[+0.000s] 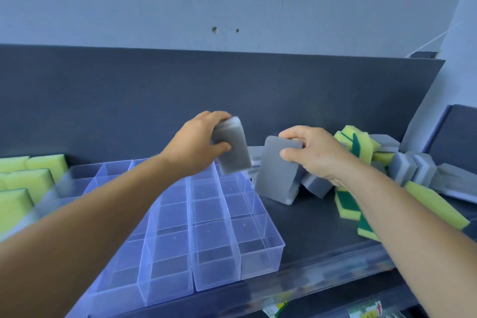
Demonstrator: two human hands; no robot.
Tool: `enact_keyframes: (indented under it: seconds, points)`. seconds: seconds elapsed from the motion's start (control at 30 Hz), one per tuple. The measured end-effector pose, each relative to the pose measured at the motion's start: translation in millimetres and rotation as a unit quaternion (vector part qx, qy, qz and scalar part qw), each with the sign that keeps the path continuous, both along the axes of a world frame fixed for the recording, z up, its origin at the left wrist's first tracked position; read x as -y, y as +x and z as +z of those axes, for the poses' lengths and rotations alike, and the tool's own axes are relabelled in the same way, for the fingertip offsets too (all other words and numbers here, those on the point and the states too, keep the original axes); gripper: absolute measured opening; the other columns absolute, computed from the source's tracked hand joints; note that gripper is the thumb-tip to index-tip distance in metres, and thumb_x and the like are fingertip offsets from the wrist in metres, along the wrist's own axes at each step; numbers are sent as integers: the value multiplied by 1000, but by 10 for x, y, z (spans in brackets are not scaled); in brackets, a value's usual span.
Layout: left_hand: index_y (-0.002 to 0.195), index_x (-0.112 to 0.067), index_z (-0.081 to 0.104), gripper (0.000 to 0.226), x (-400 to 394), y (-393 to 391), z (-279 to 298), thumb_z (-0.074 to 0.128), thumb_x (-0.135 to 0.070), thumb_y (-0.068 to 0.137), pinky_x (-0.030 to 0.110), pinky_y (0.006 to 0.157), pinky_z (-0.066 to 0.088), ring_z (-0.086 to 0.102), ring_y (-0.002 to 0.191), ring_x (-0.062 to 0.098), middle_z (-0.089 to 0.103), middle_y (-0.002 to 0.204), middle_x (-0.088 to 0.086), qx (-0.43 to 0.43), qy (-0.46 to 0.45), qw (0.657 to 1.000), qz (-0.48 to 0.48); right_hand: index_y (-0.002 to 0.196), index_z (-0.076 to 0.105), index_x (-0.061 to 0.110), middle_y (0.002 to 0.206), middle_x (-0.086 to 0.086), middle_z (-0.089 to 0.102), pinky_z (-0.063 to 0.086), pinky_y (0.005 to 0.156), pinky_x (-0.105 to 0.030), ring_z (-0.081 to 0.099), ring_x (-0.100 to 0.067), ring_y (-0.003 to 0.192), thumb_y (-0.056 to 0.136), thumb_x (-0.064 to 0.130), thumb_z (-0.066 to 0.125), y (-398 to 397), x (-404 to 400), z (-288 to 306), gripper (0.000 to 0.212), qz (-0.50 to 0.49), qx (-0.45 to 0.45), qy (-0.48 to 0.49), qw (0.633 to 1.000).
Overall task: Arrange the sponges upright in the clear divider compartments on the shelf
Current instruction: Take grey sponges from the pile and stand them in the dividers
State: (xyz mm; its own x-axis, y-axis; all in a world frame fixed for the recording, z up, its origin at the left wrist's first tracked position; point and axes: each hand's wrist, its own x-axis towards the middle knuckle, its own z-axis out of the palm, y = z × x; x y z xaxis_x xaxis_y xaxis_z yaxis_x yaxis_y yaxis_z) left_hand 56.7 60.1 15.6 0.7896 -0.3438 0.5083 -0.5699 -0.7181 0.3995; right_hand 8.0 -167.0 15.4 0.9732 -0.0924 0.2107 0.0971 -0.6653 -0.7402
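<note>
My left hand [196, 143] grips a grey sponge [233, 150] upright above the far right compartments of the clear divider tray [260, 258]. My right hand [312, 152] holds a second grey sponge [275, 170], tilted, its lower end near the shelf just right of the tray. A loose pile of grey sponges [413, 168] and yellow-green sponges [361, 144] lies on the shelf to the right. The compartments in view hold nothing.
Yellow sponges [28, 178] stand upright at the far left beside the tray. A dark back panel [232, 90] rises behind the shelf. A clear lip [322, 276] runs along the shelf's front edge, with labels below it.
</note>
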Motion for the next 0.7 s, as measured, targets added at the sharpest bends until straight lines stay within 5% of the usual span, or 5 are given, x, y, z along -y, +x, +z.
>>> enact_keyframes:
  seconds: [0.2,0.33,0.47,0.7]
  points:
    - [130,-26,51,42,-812,51,78,60,-23,89,30,82,43,51,94,17,46,105,-10,13,42,997,68,112,60,29,109,11,65,51,80,-30,63,-17,94,80,19,67,351,-782,54,33,65,52,-10,996]
    - [127,-25,53,40,-1389,106,125,61,-22,87,31,87,45,53,101,17,57,111,-7,-1,60,992,111,110,60,29,112,6,58,48,64,-27,58,-16,91,80,15,65,624,-1356,57,33,97,67,-21,993]
    - [123,-25,55,39,-1924,189,121,63,-19,84,37,89,48,57,102,20,63,114,-4,-19,67,986,154,111,59,30,114,5,51,49,69,-26,56,-16,98,82,16,64,836,-1883,65,33,122,78,-39,989]
    - [120,-24,55,38,-2537,424,29,62,-18,83,33,84,47,55,102,23,60,113,-4,-32,78,978,189,110,58,29,117,3,47,41,54,-16,55,-19,99,85,13,61,1136,-2587,8,31,134,88,-40,986]
